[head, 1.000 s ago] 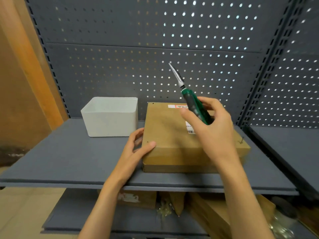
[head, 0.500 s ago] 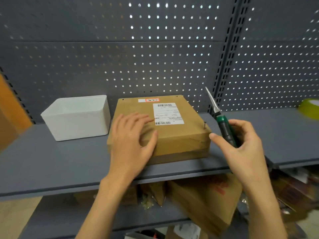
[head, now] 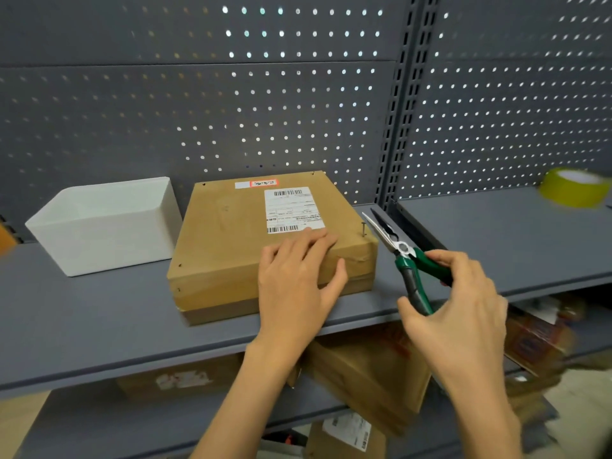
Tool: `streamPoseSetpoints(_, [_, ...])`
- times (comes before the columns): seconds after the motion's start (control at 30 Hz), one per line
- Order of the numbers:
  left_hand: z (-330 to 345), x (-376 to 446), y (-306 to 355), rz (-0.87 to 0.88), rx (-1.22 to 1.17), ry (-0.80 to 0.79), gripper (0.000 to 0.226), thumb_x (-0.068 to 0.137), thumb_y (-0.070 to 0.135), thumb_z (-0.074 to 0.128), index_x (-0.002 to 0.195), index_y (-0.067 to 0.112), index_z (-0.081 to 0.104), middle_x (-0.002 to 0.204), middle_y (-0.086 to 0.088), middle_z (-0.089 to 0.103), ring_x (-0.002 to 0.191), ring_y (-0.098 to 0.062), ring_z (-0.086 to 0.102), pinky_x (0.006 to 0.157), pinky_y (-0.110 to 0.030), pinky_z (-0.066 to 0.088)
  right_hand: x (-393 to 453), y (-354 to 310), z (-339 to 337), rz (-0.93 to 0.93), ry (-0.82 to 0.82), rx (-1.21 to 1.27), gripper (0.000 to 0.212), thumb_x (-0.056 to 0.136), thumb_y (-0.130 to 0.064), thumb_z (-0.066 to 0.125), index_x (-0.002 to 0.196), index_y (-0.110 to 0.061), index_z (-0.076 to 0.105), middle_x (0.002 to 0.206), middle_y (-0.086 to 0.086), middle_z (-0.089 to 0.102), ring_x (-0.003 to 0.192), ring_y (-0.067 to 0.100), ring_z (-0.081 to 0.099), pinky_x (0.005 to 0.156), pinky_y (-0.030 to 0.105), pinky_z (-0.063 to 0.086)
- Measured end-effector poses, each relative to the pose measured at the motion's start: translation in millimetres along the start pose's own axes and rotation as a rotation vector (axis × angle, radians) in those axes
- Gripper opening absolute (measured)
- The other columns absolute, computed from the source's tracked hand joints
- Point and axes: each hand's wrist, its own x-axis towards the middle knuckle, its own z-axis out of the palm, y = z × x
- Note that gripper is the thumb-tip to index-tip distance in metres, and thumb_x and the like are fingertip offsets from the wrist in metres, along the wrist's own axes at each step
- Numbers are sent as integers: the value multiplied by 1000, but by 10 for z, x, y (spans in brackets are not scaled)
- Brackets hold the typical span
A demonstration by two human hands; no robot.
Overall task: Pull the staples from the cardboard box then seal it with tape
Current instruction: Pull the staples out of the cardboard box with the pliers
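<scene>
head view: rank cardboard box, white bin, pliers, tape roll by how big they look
1. cardboard box
2. white bin
3. pliers, nearer the camera, so unsure against the roll
4. tape roll, farther off and cut by the frame edge

A flat brown cardboard box (head: 245, 240) with a white barcode label is lying closed on the grey metal shelf, a thin metal staple (head: 364, 228) sticking up at its right edge. Green-handled needle-nose pliers (head: 402, 256) are pointing toward that staple, jaws slightly parted. A yellowish roll of tape (head: 574, 187) is sitting far right.
</scene>
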Motion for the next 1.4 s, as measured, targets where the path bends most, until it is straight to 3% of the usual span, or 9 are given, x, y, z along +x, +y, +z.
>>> streamPoseSetpoints(0.23, [35,-4,-5,12,15,50,29,81,33,59,103,19,70,106,6,69,100,-12,63,83,-24,30,-24,16,69,14,-18,-125,57,60,-21,80,109,-20,50,97,-5,45,99,29,50,89,37,24])
streamPoseSetpoints(0.43, [51,-8,-10,19,30,74,27,80,32,62,102,18,68,105,7,69,100,-11,62,84,-23,30,-30,-15,104,50,-46,-73,55,62,-20,79,109,-21,49,99,-8,42,102,26,47,93,39,28])
streamPoseSetpoints(0.67, [64,-9,-13,26,49,79,28,81,34,59,102,18,68,105,6,69,100,-11,62,84,-22,30,11,-4,36,-17,18,-137,50,59,-23,80,102,-22,54,87,-10,44,80,14,38,72,35,37])
streamPoseSetpoints(0.83, [82,-7,-16,26,60,85,28,82,35,57,101,18,68,104,6,69,100,-12,63,84,-23,30,7,-26,19,-33,32,-113,41,60,-25,79,92,-28,53,83,-12,49,73,13,41,56,27,30])
streamPoseSetpoints(1.0, [84,-11,-22,28,60,91,26,81,34,59,101,19,67,105,6,69,101,-12,62,84,-24,31,-6,-25,46,-24,47,-47,39,61,-23,79,91,-27,55,81,-13,48,72,12,41,57,28,31])
streamPoseSetpoints(1.17, [86,-8,-19,24,59,87,26,81,34,59,100,18,67,104,6,69,100,-13,63,84,-25,32,-35,-8,104,23,43,50,40,60,-21,79,90,-31,54,83,-14,50,75,23,58,60,31,38])
streamPoseSetpoints(1.27, [89,-7,-19,28,63,91,26,81,34,59,100,18,68,104,6,69,99,-12,63,84,-25,32,-43,21,141,50,56,103,41,59,-22,78,88,-35,53,78,-17,52,68,17,54,60,30,37])
streamPoseSetpoints(1.4, [88,-10,-17,22,60,89,26,81,33,61,101,18,68,104,6,69,98,-13,63,84,-25,32,-50,49,179,76,66,159,40,58,-24,77,86,-39,51,75,-29,50,63,-5,47,54,23,30])
